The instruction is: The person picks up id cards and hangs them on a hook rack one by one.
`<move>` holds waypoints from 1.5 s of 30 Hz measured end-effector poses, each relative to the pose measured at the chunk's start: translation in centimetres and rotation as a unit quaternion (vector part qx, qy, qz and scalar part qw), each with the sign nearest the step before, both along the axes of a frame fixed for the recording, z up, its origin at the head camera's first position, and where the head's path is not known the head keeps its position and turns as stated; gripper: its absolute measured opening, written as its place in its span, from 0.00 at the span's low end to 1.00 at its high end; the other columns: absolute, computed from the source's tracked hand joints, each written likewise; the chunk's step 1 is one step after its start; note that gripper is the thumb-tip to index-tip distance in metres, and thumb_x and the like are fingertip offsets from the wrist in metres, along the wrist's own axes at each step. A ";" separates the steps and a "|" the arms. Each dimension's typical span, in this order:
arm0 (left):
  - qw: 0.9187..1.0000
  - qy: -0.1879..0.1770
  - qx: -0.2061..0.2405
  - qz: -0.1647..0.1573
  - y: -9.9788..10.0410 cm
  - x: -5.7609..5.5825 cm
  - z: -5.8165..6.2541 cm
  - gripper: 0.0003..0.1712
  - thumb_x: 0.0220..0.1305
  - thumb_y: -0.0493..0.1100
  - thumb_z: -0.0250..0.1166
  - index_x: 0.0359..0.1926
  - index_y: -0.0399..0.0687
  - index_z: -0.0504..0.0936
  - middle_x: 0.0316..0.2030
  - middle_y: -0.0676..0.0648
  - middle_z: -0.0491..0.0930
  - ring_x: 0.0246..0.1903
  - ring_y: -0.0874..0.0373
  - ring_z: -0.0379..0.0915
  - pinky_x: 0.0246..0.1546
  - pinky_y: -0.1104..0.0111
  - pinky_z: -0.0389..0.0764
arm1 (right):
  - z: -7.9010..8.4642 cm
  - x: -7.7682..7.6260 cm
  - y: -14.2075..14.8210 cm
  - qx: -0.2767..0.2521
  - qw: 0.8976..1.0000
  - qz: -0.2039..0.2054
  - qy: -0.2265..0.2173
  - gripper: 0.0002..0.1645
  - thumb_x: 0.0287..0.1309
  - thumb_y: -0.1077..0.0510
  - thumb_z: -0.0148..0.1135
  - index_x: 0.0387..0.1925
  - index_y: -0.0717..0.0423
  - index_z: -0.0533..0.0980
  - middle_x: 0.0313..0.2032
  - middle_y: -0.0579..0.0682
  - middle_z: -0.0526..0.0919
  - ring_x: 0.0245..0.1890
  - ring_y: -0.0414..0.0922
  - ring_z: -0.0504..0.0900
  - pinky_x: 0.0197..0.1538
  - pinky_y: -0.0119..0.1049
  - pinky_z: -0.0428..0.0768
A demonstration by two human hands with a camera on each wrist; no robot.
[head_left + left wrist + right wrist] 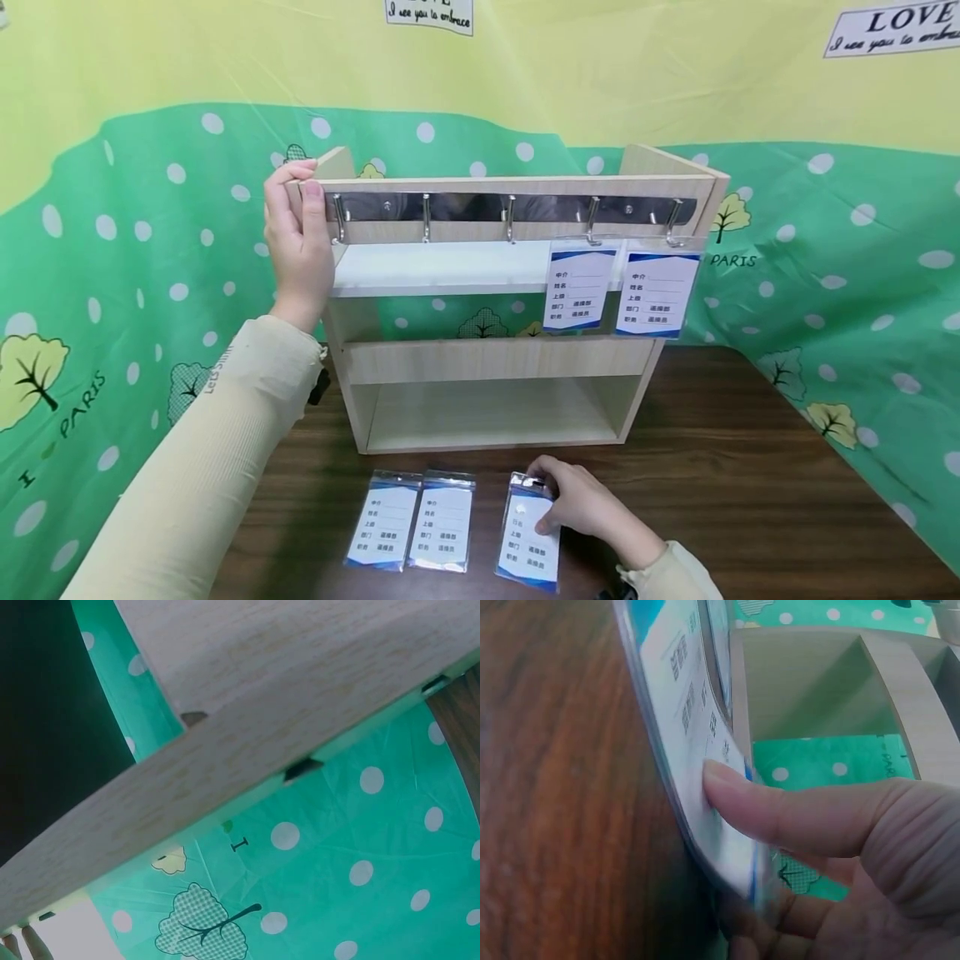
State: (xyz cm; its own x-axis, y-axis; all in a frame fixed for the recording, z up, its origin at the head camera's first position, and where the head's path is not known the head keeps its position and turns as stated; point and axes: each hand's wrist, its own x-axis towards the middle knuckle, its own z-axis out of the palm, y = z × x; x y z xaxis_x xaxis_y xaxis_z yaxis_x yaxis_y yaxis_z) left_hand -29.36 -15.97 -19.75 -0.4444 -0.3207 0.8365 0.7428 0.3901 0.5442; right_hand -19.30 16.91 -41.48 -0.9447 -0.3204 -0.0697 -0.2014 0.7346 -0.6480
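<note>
With its fingers bent over the top left corner, my left hand (pixel 298 242) holds a small wooden shelf (pixel 495 361). In the left wrist view, its fingertips (pixel 35 943) show at the shelf's edge. My right hand (pixel 588 510) pinches a clear-sleeved badge card (pixel 528 537) in front of the shelf, thumb on its printed face. The right wrist view shows this badge card (pixel 679 712) bowed upward near the thumb, the other fingers behind it. Two more badge cards lie flat to its left, one (pixel 382 525) beside the other (pixel 441 525).
A metal strip (pixel 468 207) with several hooks runs along the shelf's top front. From the two rightmost hooks hang a badge card (pixel 576 287) and another badge card (pixel 656 292). The shelf stands on a dark wooden table (pixel 720 467), before a green and yellow patterned cloth (pixel 862 275).
</note>
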 end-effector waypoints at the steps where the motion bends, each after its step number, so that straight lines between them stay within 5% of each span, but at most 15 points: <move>1: 1.000 0.005 -0.002 0.000 0.0 0.0 0.0 0.17 0.74 0.49 0.48 0.56 0.48 0.72 0.59 0.50 0.74 0.52 0.60 0.71 0.51 0.71 0.73 | 0.0 0.0 0.1 -0.004 1.000 0.003 -0.001 0.34 0.31 0.69 0.80 0.47 0.55 0.79 0.32 0.49 0.80 0.32 0.45 0.74 0.37 0.40 0.73; 9: 1.000 0.013 -0.003 -0.004 0.1 0.1 0.2 0.16 0.74 0.49 0.48 0.56 0.48 0.72 0.58 0.50 0.74 0.51 0.61 0.70 0.50 0.70 0.73 | 1.0 -0.1 0.2 -0.043 0.999 0.019 0.014 0.25 0.46 0.68 0.73 0.49 0.50 0.83 0.48 0.54 0.85 0.44 0.48 0.78 0.47 0.48 0.77; 19: 1.000 -0.004 0.008 0.002 0.2 0.3 -0.3 0.18 0.74 0.48 0.49 0.54 0.39 0.70 0.59 0.52 0.74 0.54 0.63 0.69 0.50 0.70 0.73 | 1.4 0.4 -0.2 -0.153 0.988 0.000 -0.026 0.23 0.55 0.72 0.65 0.53 0.55 0.81 0.45 0.60 0.81 0.28 0.44 0.78 0.21 0.38 0.80; 24: 1.000 0.012 0.001 -0.004 0.2 0.1 -0.6 0.15 0.74 0.47 0.49 0.52 0.42 0.71 0.59 0.50 0.74 0.53 0.62 0.70 0.51 0.70 0.73 | 1.8 0.5 -0.3 -0.205 0.978 0.029 -0.027 0.21 0.61 0.71 0.59 0.56 0.62 0.78 0.48 0.66 0.81 0.25 0.42 0.80 0.24 0.40 0.82; 33: 1.000 0.002 0.014 -0.012 0.0 0.1 -0.2 0.15 0.74 0.48 0.49 0.55 0.49 0.72 0.59 0.51 0.74 0.53 0.61 0.71 0.52 0.70 0.72 | 2.6 0.3 -0.6 -0.232 0.973 -0.001 -0.007 0.18 0.62 0.67 0.61 0.53 0.68 0.76 0.36 0.58 0.82 0.21 0.40 0.78 0.24 0.37 0.82; 45: 1.000 -0.017 0.019 -0.010 0.1 -0.2 0.0 0.13 0.74 0.47 0.48 0.55 0.52 0.71 0.59 0.51 0.74 0.50 0.62 0.71 0.50 0.71 0.73 | 3.2 0.4 -0.5 -0.235 0.972 -0.017 -0.002 0.12 0.65 0.62 0.61 0.45 0.69 0.77 0.35 0.58 0.84 0.22 0.41 0.78 0.24 0.41 0.83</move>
State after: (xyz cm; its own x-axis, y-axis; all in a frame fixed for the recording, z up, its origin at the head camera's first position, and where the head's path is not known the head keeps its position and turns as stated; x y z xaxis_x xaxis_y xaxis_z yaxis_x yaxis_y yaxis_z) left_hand -29.53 -15.85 -19.79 -0.4783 -0.3438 0.8081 0.7309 0.3543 0.5833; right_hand -18.86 16.43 -38.25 -0.9551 -0.2872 0.0724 -0.1788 0.3642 -0.9140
